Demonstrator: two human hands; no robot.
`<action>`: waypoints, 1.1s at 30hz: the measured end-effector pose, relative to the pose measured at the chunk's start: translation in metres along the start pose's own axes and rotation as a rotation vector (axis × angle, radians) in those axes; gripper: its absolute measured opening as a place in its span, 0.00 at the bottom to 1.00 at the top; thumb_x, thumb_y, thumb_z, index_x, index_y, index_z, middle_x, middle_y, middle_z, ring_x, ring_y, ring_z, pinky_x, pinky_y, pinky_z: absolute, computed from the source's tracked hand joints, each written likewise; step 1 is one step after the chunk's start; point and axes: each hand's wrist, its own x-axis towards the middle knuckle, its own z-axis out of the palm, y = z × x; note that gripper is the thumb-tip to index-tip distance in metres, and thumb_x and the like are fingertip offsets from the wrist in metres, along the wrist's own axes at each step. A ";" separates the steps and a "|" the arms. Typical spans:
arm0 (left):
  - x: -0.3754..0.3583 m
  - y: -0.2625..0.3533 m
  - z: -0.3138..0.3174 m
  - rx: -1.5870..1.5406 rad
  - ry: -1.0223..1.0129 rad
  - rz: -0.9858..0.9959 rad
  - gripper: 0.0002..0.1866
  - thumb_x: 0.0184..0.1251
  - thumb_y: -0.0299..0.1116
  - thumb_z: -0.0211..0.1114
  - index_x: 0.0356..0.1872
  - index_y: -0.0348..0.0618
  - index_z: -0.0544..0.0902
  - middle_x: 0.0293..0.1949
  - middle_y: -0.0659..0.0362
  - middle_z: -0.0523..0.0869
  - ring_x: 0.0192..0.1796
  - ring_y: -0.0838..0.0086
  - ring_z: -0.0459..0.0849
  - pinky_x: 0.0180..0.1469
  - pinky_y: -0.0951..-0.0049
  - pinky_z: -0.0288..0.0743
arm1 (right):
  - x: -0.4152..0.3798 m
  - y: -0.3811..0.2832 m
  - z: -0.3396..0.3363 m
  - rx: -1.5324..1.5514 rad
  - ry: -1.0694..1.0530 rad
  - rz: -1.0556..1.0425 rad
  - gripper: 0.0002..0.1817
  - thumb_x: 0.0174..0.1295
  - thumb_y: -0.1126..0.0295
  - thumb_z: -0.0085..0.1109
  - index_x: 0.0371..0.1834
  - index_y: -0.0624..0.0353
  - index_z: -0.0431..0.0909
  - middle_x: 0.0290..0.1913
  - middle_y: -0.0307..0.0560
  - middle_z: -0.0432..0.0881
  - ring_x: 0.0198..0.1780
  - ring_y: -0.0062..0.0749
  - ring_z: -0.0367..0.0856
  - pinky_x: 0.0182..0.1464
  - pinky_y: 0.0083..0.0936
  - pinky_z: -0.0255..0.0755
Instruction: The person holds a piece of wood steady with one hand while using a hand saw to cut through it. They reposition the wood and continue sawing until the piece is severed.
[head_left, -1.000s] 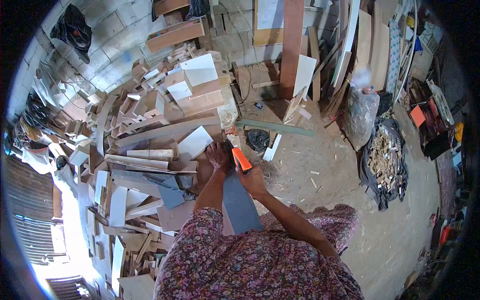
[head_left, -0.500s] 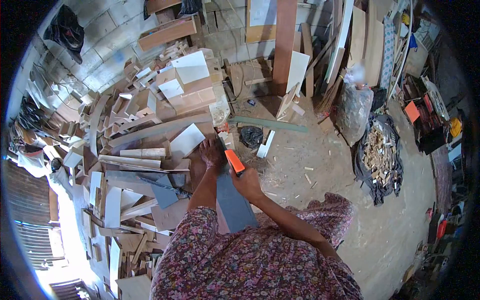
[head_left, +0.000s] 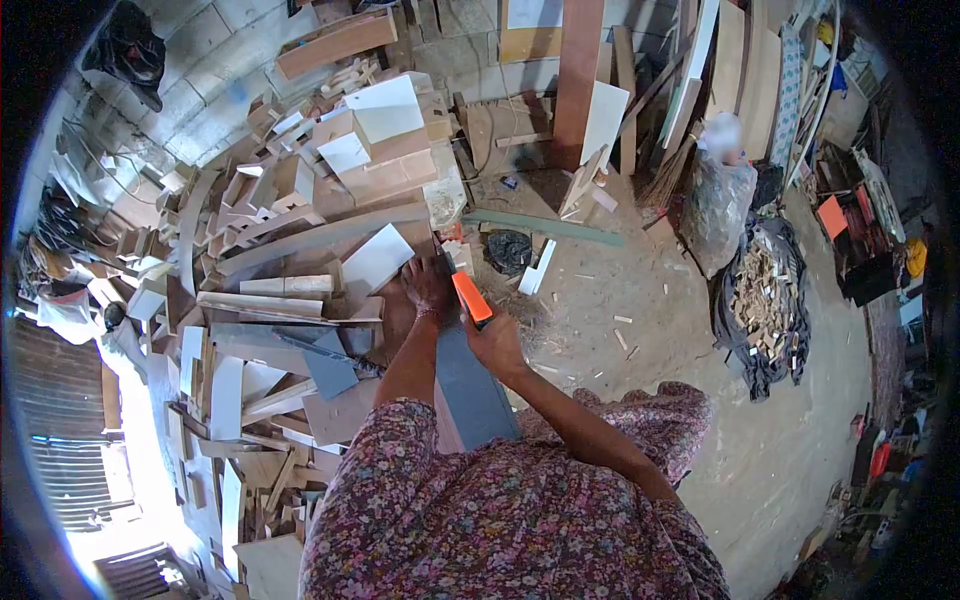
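Note:
My right hand (head_left: 495, 345) is wrapped round the orange handle (head_left: 471, 298) of a hand saw. The saw's dark blade (head_left: 442, 258) points forward, away from me, just right of my left hand. My left hand (head_left: 427, 287) lies palm down with fingers spread on a brown wooden surface, beside a white board piece (head_left: 378, 258). Under and between my forearms runs a long grey-blue board (head_left: 472, 390), reaching back towards my patterned garment. Where the blade meets the wood is too small to make out.
Wood offcuts (head_left: 285, 285) crowd the left side. A green strip (head_left: 545, 227), black plastic (head_left: 508, 252) and a white L-shaped piece (head_left: 537, 268) lie ahead on the floor. To the right are a filled clear bag (head_left: 718, 215) and wood scraps on dark cloth (head_left: 765, 290). Tall boards (head_left: 578, 85) lean behind.
The whole scene sits higher in the view as the camera tilts. The saw and my right hand are slightly further forward; my left hand keeps its place on the wood.

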 end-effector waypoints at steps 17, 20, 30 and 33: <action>0.003 -0.027 0.056 0.070 0.018 0.124 0.16 0.59 0.42 0.51 0.40 0.41 0.75 0.46 0.49 0.73 0.52 0.56 0.68 0.55 0.57 0.60 | 0.001 0.016 0.008 0.108 -0.069 -0.036 0.19 0.52 0.60 0.60 0.37 0.68 0.74 0.26 0.66 0.77 0.32 0.59 0.79 0.32 0.45 0.72; 0.003 -0.015 0.030 -0.017 -0.041 0.038 0.16 0.57 0.42 0.53 0.40 0.41 0.75 0.46 0.50 0.72 0.53 0.56 0.67 0.55 0.57 0.60 | 0.001 0.013 0.004 0.044 -0.090 0.016 0.13 0.53 0.67 0.59 0.37 0.67 0.76 0.27 0.62 0.79 0.33 0.50 0.81 0.31 0.36 0.71; 0.003 -0.017 0.040 0.052 -0.037 0.038 0.16 0.57 0.44 0.52 0.39 0.43 0.74 0.47 0.52 0.72 0.53 0.58 0.68 0.54 0.56 0.61 | 0.001 0.010 0.001 0.097 -0.089 0.046 0.18 0.52 0.61 0.60 0.37 0.68 0.75 0.26 0.66 0.78 0.33 0.60 0.78 0.33 0.44 0.72; 0.004 -0.016 0.040 0.006 -0.048 -0.014 0.16 0.57 0.44 0.52 0.39 0.44 0.74 0.47 0.52 0.72 0.53 0.59 0.68 0.54 0.56 0.61 | 0.000 0.013 0.002 0.107 -0.085 0.005 0.18 0.53 0.61 0.59 0.37 0.67 0.75 0.26 0.66 0.78 0.33 0.60 0.78 0.33 0.44 0.72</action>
